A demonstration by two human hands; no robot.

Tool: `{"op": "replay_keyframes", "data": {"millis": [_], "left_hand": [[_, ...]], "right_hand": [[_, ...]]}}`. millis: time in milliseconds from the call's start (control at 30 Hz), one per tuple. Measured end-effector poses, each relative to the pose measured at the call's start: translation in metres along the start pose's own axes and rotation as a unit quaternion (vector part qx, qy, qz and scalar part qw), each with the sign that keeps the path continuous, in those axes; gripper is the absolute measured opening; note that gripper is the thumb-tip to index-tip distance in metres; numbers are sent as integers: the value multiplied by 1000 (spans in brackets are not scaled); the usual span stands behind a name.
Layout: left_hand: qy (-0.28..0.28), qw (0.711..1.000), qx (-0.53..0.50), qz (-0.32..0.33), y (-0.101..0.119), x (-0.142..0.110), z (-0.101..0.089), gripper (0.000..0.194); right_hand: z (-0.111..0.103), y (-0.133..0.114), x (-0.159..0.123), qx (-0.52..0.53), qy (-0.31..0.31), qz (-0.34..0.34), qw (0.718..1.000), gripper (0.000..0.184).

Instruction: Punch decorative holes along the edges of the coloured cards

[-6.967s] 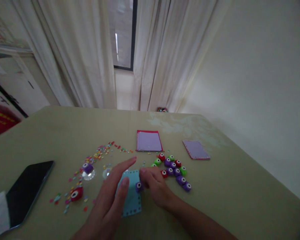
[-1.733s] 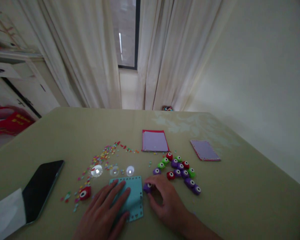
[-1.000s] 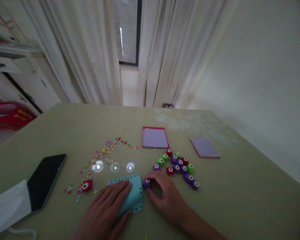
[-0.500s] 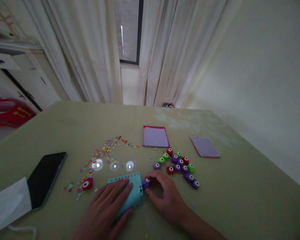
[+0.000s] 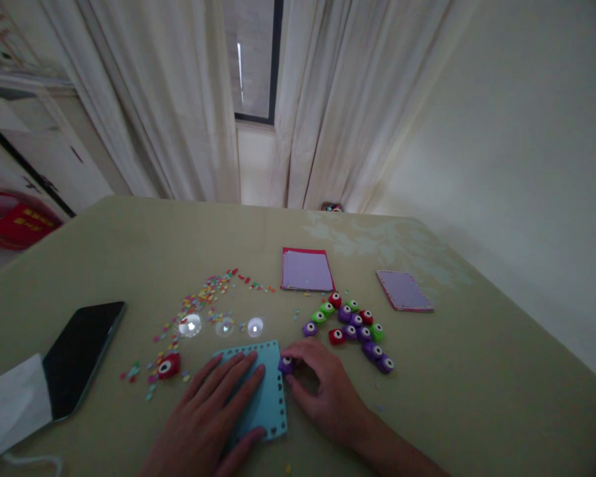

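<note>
My left hand lies flat with fingers spread on a light-blue card whose edges carry punched holes. My right hand is curled around a small purple punch held at the card's right edge. A cluster of several purple, green and red punches lies just beyond my right hand. A single red punch sits to the left of the card.
Coloured paper bits are scattered on the green table, with three clear round caps among them. Two purple card stacks lie farther back. A black phone rests on white paper at the left.
The blue card, lifted and curled under my left hand half a second ago, now lies flat. My right hand has kept the purple punch at its right edge throughout.
</note>
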State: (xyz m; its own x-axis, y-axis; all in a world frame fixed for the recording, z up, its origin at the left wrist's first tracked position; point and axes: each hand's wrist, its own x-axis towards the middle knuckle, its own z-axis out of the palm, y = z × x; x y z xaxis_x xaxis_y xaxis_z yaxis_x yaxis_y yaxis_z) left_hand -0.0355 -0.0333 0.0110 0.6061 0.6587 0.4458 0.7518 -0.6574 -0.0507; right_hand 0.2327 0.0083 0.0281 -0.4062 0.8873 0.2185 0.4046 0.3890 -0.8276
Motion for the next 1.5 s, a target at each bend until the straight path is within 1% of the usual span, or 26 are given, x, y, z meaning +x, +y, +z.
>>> {"op": "replay_keyframes", "data": {"millis": [133, 333, 467, 600, 833, 1100, 1233, 1500], "left_hand": [[-1, 1000, 1, 8, 1, 1, -2, 67], [-7, 1000, 1, 12, 1, 1, -2, 67], [-2, 1000, -9, 16, 1, 3, -2, 69], [-7, 1000, -13, 21, 1, 3, -2, 68], [4, 1000, -1, 16, 2, 3, -2, 69], [9, 999, -30, 5, 2, 2, 0, 70], [2, 999, -36, 6, 1, 3, 0, 71], [7, 1000, -30, -1, 2, 3, -1, 71]], "right_hand": [[-1, 0, 0, -1, -5, -1, 1000, 43], [0, 1, 0, -1, 1, 1, 1000, 33], [1, 2, 0, -3, -7, -7, 1000, 34], [0, 1, 1, 3, -9, 1, 1000, 34], [-1, -1, 0, 1, -12, -12, 1000, 36], [-1, -2, 0, -4, -15, -7, 1000, 34], [-2, -3, 0, -3, -17, -11, 1000, 35], [-2, -3, 0, 2, -18, -8, 1000, 34]]}}
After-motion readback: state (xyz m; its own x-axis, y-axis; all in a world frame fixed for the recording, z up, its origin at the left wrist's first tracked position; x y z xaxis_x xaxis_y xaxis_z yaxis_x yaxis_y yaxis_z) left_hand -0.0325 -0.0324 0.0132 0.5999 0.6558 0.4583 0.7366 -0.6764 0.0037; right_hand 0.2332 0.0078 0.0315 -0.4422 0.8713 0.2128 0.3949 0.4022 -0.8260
